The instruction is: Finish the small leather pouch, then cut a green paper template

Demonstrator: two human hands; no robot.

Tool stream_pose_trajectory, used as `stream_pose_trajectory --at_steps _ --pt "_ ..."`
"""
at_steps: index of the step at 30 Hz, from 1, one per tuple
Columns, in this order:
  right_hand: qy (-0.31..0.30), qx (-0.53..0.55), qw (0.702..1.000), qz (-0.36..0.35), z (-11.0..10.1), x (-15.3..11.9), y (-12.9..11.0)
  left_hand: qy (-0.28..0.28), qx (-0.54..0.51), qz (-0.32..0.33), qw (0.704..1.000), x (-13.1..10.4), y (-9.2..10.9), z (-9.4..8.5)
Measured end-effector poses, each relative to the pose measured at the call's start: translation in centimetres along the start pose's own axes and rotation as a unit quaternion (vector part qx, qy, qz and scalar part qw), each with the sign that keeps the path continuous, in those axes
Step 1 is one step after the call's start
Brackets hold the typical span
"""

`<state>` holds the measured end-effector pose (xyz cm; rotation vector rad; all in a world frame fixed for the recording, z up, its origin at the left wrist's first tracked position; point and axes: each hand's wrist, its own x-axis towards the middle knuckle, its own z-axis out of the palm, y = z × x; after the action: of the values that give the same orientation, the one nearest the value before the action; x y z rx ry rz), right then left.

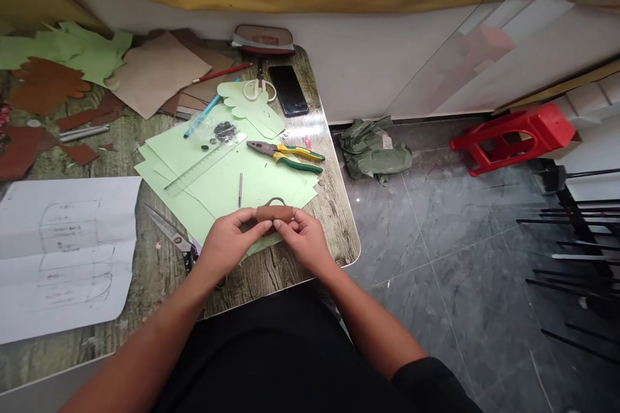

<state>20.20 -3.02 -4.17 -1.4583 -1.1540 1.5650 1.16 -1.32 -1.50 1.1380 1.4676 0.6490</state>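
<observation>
Between my hands is a small brown leather bag-like piece (274, 213), with a thin loop standing up from its far side. My left hand (233, 237) grips its left end, thumb on the near edge. At the right end, the fingers of my right hand (305, 239) are closed on it, and the two thumbs nearly meet. Its underside is hidden by my fingers. Below lie light green paper sheets (194, 190). A slim metal rod (240, 190) and green-and-yellow pliers (285, 156) rest on them, beyond my hands.
Black-handled scissors (170, 230) lie left of my left hand. A clear ruler (206, 162), black discs (225, 131), white-handled scissors (260, 88) and a phone (289, 90) are farther back. A drawn paper pattern (68, 251) and brown scraps (48, 87) cover the left. A red stool (518, 139) stands right.
</observation>
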Motion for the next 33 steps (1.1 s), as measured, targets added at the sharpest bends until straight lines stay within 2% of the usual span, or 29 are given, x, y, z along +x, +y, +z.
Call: stream_pose_trajectory --at_steps 11,14,17,23,29,33 --pt "-0.065 0.037 0.996 0.044 -0.2 -0.7 -1.3 0.008 0.072 0.006 0.997 0.1 0.6 -1.7" --pt "-0.076 0.059 0.993 0.062 -0.2 -0.7 -1.5 -0.012 0.074 0.006 0.997 0.2 0.9 -2.2" --pt "-0.082 0.085 0.990 0.073 -0.1 -0.7 -1.4 -0.031 0.075 0.010 0.997 0.2 1.1 -2.4" --pt "-0.084 0.114 0.986 0.091 -0.1 -0.6 -1.6 -0.015 0.085 0.023 0.996 0.1 0.8 -2.4" --pt "-0.094 0.124 0.980 0.124 -0.1 -0.6 -2.2 -0.039 0.054 0.014 0.998 0.3 0.6 -2.8" --pt "-0.097 0.131 0.979 0.123 -0.1 -0.5 -2.1 -0.024 0.079 0.039 0.996 0.2 0.6 -3.1"
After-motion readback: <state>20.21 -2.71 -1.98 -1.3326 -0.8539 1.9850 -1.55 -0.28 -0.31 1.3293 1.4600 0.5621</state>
